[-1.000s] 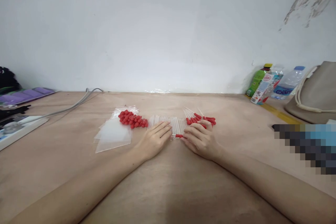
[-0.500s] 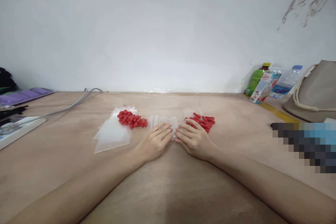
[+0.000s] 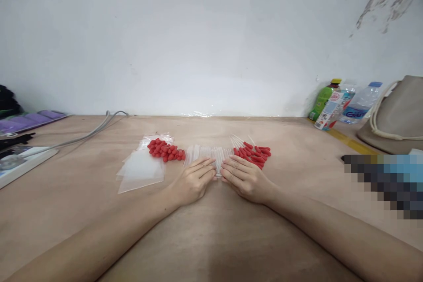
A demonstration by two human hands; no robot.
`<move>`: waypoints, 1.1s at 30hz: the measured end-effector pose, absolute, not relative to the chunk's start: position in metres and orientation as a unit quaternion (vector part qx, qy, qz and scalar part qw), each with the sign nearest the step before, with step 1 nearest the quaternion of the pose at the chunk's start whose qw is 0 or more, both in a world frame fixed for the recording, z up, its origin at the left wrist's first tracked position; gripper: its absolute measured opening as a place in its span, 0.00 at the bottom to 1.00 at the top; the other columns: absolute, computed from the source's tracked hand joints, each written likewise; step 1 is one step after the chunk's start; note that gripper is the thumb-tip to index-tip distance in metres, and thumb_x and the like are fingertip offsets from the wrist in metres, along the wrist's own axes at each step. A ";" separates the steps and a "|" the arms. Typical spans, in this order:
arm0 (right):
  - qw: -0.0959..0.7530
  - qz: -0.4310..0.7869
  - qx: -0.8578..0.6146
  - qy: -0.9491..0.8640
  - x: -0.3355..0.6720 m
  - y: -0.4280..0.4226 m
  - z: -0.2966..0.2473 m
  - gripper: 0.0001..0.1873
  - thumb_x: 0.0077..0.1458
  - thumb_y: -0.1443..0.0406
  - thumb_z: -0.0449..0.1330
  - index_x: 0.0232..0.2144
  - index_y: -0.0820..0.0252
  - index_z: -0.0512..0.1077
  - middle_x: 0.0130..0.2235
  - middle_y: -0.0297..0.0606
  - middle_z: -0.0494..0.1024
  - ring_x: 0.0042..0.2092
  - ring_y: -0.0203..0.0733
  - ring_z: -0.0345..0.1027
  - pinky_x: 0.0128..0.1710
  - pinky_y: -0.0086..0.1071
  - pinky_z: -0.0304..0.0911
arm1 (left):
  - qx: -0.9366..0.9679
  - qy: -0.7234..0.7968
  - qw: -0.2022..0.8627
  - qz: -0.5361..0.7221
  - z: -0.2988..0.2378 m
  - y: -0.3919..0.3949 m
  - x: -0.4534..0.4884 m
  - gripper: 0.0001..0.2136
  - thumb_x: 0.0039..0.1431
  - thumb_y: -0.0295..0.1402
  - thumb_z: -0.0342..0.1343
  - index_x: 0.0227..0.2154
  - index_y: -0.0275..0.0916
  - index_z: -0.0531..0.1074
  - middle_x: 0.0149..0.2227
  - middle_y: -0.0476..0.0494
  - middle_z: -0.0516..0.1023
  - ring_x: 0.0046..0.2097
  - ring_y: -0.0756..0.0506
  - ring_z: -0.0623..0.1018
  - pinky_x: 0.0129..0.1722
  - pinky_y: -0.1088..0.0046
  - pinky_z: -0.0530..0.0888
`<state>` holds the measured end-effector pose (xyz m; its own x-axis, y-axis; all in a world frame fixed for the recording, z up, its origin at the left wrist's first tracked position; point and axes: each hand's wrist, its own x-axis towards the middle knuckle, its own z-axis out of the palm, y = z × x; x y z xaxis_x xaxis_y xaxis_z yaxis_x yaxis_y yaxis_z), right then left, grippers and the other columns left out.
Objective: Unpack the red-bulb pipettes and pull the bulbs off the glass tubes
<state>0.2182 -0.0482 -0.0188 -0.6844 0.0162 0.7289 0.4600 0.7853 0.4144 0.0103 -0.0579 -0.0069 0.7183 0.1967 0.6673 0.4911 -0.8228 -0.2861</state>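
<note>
Clear thin plastic sticks (image 3: 218,156) lie side by side in a row at the middle of the table. My left hand (image 3: 195,179) rests over the near left part of them, fingers stretched out and palm down. Over the near right part lies my right hand (image 3: 247,178), its fingers also straight and close together. A narrow gap separates the fingertips. Red rounded pieces (image 3: 165,150) form a pile left of the sticks, partly on clear plastic bags (image 3: 142,167). Beyond my right hand are white sticks with red ends (image 3: 254,153). What lies beneath both palms is hidden.
Bottles (image 3: 325,99) and a beige bag (image 3: 393,114) stand at the back right. A blurred-out dark object (image 3: 383,180) lies at the right edge. On the left are a white power strip (image 3: 29,165) with a grey cable (image 3: 95,130) and a purple tray (image 3: 33,119).
Both hands stay over the clear sticks. The right hand's fingers have drawn closer together and back slightly; the left hand has shifted slightly.
</note>
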 end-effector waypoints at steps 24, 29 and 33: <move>0.542 -0.034 -0.521 -0.659 0.307 0.014 0.003 0.14 0.49 0.57 0.58 0.33 0.61 0.72 0.26 0.35 0.70 0.25 0.34 0.60 0.26 0.29 0.58 | -0.791 -0.460 0.217 -0.341 0.000 -0.030 -0.033 0.15 0.57 0.24 0.44 0.46 0.36 0.66 0.35 0.42 0.63 0.32 0.49 0.68 0.27 0.75 0.69; 0.522 0.152 -0.641 -0.543 0.337 0.035 -0.007 0.12 0.43 0.58 0.60 0.28 0.62 0.71 0.26 0.35 0.71 0.25 0.33 0.59 0.25 0.28 0.56 | -0.802 -0.445 0.207 -0.342 -0.003 -0.024 -0.033 0.13 0.57 0.24 0.43 0.42 0.35 0.68 0.31 0.45 0.66 0.31 0.49 0.69 0.28 0.76 0.68; 0.502 0.243 -0.640 -0.528 0.342 0.040 -0.020 0.10 0.42 0.62 0.59 0.27 0.63 0.71 0.21 0.35 0.71 0.21 0.33 0.59 0.20 0.28 0.55 | -0.806 -0.430 0.200 -0.354 -0.006 -0.022 -0.031 0.10 0.58 0.24 0.43 0.36 0.35 0.69 0.30 0.45 0.68 0.30 0.49 0.70 0.29 0.75 0.69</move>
<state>0.3421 0.0398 -0.0198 0.3235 0.9205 0.2189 0.4329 0.0617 -0.8993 -0.0306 -0.0219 -0.0056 0.3799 0.5525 0.7419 0.8348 -0.5503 -0.0176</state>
